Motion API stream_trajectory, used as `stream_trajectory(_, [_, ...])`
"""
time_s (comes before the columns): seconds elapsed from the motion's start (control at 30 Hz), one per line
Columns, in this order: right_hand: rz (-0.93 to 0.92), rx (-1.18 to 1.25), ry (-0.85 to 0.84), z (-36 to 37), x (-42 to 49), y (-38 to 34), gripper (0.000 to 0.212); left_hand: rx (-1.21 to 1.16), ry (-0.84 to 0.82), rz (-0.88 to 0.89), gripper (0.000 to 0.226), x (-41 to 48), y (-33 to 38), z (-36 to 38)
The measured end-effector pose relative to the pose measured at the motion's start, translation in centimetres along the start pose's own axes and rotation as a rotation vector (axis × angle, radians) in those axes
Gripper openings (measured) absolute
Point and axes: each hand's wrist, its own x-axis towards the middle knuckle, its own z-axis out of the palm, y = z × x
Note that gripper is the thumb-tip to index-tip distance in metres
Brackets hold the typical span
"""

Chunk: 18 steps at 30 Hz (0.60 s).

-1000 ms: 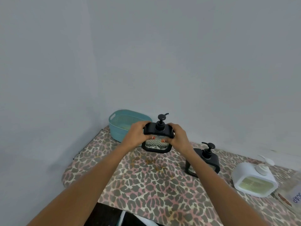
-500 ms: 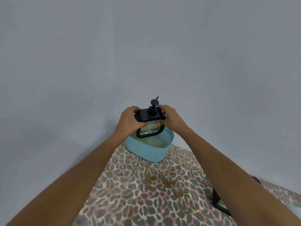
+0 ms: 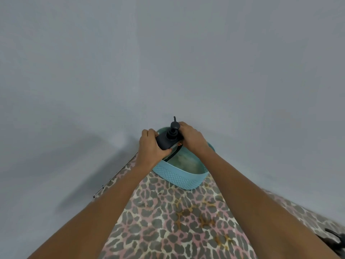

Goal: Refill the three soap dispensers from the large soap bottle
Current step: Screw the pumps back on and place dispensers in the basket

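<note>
Holding a black soap dispenser (image 3: 165, 141) over the far left part of a teal basket (image 3: 179, 177), with its top tilted toward the camera. Gripping the black lid from the left with the left hand (image 3: 151, 146), fingers curled over the far edge and thumb pressed on the near side. Clasping the other end with the right hand (image 3: 191, 137), fingers wrapped round it and hiding that side. Hard to make out the body under the lid: only a dark frame edge and a sliver of clear wall between the hands, dipping below the basket's rim. Cannot tell whether touching the basket's floor or wall. Above the lid, the pump head (image 3: 175, 126), its spout pointing away toward the grey wall (image 3: 168, 53) behind the basket. Inside the basket, something pale and yellowish, too blurred to name. In front of the basket, a leopard-print cloth (image 3: 164, 225) with brownish stains. Left of the basket, a thin metal table edge (image 3: 115, 176) peeking out beside the cloth. Well to the right of the basket and nearer the camera, a dark object (image 3: 336, 240), cut off by the frame's border and the right forearm, with too little shown to name.
</note>
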Motion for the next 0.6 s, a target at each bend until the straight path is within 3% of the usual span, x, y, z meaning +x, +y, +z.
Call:
stream_trajectory(0.1, [-0.031, -0.017, -0.013, 1.2, 0.5, -0.1, 0.055, -0.003, -0.019, -0.005, 0.051, -0.2, -0.6, 0.3])
stream_trajectory(0.33, [0.013, 0.284, 0.157, 3.5, 0.1, 0.1, 0.059, 0.043, -0.009, -0.093, 0.051, -0.4, -0.3, 0.5])
stream_trajectory(0.43, [0.048, 0.136, 0.207, 3.9, -0.2, 0.1, 0.060, 0.019, 0.005, -0.101, 0.057, -0.6, -0.3, 0.7])
stream_trajectory(0.5, [0.052, 0.080, 0.170, 4.2, -0.2, 0.2, 0.063, 0.002, -0.001, -0.101, 0.062, -0.7, -0.2, 0.6])
stream_trajectory(0.6, [0.095, 0.266, 0.031, 3.9, -0.9, -0.3, 0.073, 0.038, -0.070, -0.084, 0.064, -0.7, -0.1, 0.3])
